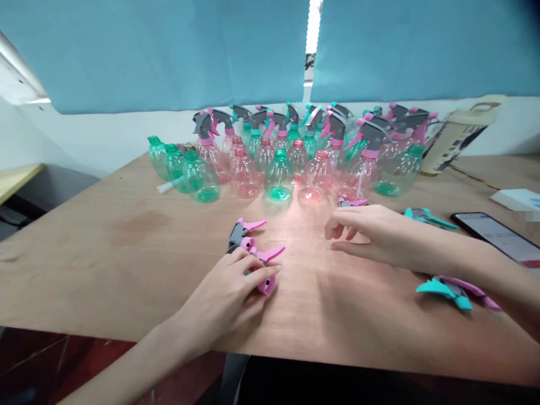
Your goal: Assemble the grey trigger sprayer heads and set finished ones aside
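My left hand (223,287) has its fingers wrapped over a pink-and-grey spray head (272,254) lying on the table. Just beyond it lies a second pink-and-grey spray head (237,233). Above the table to the right, my right hand (375,233) holds nothing, with its fingers loosely bent and the thumb apart. Past its knuckles, another pink spray head (354,202) is partly hidden. Teal spray heads (430,217) lie behind the right forearm, and teal and pink ones (447,289) lie in front of it. An uncapped green bottle (280,174) and pink bottles (244,174) stand farther back.
Several bottles with spray heads fitted (335,138) crowd the back of the wooden table (105,259). Uncapped green bottles (202,177) stand at their left, beside a white strip. A phone (493,233), a white box (517,199) and a cream tumbler (458,138) are on the right.
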